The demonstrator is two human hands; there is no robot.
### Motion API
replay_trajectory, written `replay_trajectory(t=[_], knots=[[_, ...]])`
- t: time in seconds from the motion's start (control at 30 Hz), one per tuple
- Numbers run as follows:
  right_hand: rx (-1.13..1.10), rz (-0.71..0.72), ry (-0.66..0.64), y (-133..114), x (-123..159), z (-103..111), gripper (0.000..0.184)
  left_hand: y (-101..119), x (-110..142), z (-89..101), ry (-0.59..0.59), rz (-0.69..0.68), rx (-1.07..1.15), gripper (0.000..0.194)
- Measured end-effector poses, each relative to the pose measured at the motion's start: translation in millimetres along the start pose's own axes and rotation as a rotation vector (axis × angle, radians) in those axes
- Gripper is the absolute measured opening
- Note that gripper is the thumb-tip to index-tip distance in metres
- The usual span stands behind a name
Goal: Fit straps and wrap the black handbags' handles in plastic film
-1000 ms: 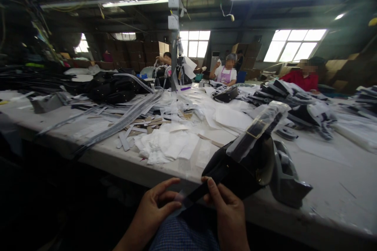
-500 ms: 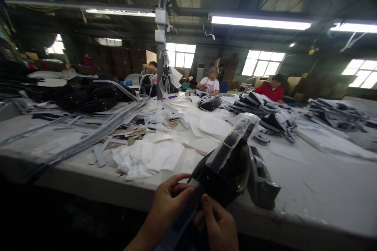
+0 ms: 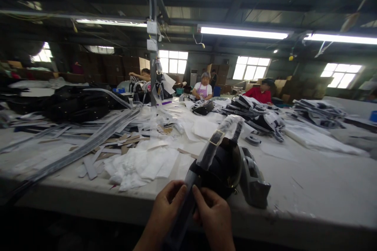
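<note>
My left hand (image 3: pixel 165 211) and my right hand (image 3: pixel 213 215) pinch a plastic-wrapped black strap (image 3: pixel 188 200) between them at the near table edge. The strap runs up to a black bag (image 3: pixel 220 166) resting on the table, its handle (image 3: pixel 228 129) wrapped in clear plastic with a gold buckle. Both hands are closed on the strap, thumbs on top.
A grey tape dispenser (image 3: pixel 253 180) sits right of the bag. White paper sheets (image 3: pixel 144 164) and long strips (image 3: pixel 79 149) litter the table (image 3: pixel 309 188). Piles of black bags (image 3: pixel 73 104) and wrapped goods (image 3: pixel 256 111) lie farther back. Other people work at the far side.
The view has swung up and to the right. My hands have come closer together on the strap, and the bag now stands more upright.
</note>
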State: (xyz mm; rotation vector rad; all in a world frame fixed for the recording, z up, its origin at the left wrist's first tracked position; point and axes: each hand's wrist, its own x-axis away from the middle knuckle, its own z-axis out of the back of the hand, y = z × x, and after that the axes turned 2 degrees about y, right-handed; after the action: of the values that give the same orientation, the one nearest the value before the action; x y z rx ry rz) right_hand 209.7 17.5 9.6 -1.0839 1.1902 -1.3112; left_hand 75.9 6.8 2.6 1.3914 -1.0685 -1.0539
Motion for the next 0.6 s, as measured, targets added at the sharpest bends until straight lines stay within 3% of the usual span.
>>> replay_trajectory(t=[0.17,0.33,0.47,0.6], knots=[[0.021,0.003,-0.018,-3,-3,-3,0.048,-15,3,0.2,0.029,-0.018,-0.034,0.035],[0.113,0.066,-0.015,-11,-9,-3,0.048,-11,-3,-4.7,0.12,-0.052,-0.06,0.033],[0.122,0.091,0.007,-14,-11,-5,0.046,-7,-2,-6.7,0.192,-0.23,-0.162,0.02],[0.029,0.072,-0.003,-10,-14,-8,0.05,-9,3,-6.4,0.187,-0.407,-0.273,0.012]])
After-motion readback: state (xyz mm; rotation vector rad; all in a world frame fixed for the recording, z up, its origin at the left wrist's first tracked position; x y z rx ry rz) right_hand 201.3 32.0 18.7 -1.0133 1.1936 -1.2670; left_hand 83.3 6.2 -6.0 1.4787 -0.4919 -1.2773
